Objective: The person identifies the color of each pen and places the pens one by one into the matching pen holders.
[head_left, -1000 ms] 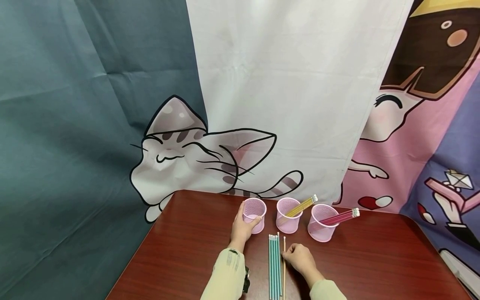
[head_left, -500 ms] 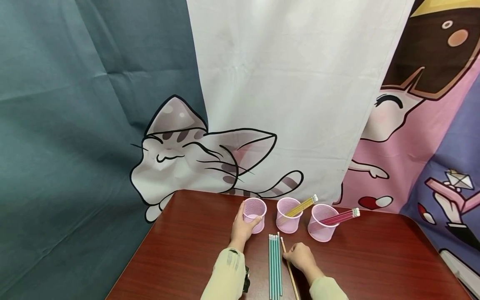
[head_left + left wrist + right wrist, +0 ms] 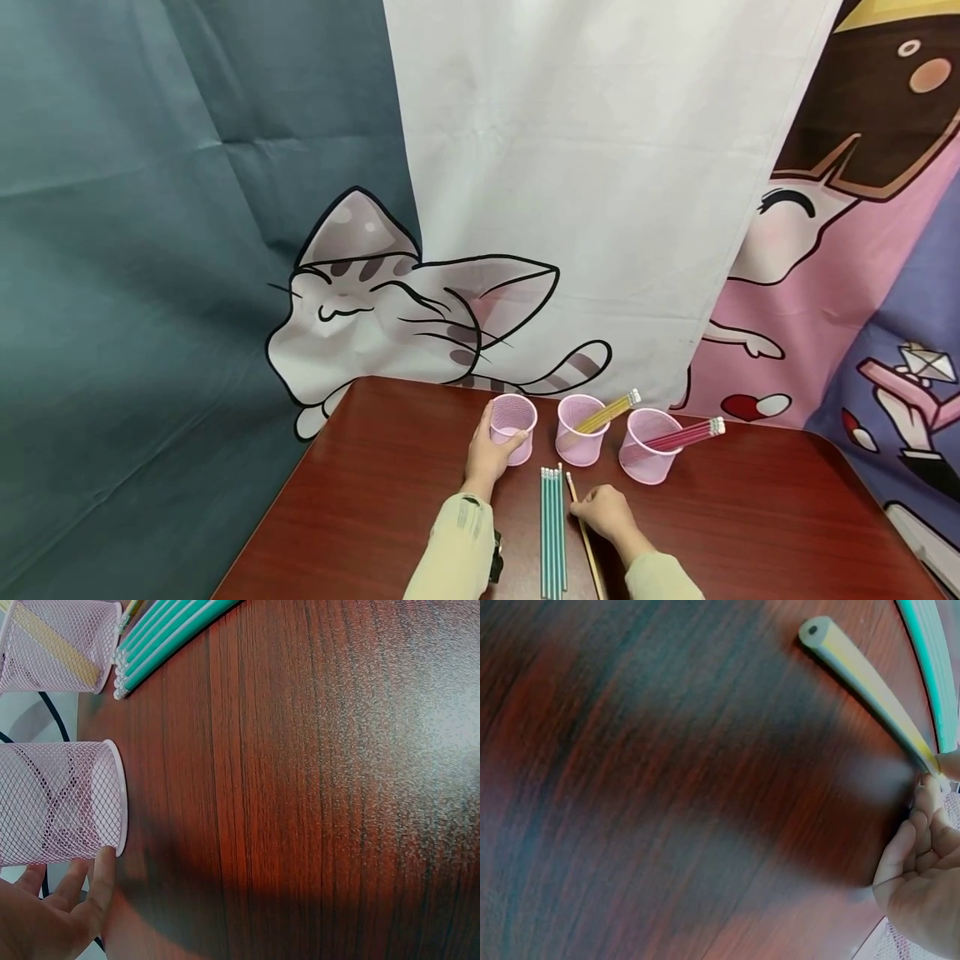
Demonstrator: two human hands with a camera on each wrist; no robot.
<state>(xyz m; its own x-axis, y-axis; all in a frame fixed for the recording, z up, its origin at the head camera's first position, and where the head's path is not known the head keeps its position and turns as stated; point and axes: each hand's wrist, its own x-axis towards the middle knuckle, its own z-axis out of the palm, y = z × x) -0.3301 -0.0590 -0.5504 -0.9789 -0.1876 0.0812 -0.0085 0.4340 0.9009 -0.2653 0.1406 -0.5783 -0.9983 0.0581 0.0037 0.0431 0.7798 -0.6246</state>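
A pink mesh pen cup [image 3: 522, 450] stands upright at the left of a row of cups. My left hand [image 3: 486, 460] holds its left side, with the thumb at its front; in the left wrist view the fingertips [image 3: 105, 859] touch the mesh near its rim. My right hand [image 3: 607, 512] pinches a yellow pencil [image 3: 590, 550] that lies slantwise on the table, eraser end away from me; its bare end shows in the right wrist view. Just left of it several teal pencils [image 3: 552, 533] lie side by side, erasers toward the cups.
The middle pink cup [image 3: 573, 446] holds yellow pencils [image 3: 611, 410]. Dark red pencils [image 3: 686, 435] lean in the right pink cup [image 3: 641, 467]. All stand on a reddish-brown wooden table [image 3: 375, 500], with a printed cloth [image 3: 525, 167] behind its far edge.
The yellow pencil has swung from lying parallel beside the teal pencils to a slant, its near end farther right, with my right hand on it. My left hand stays on the cup.
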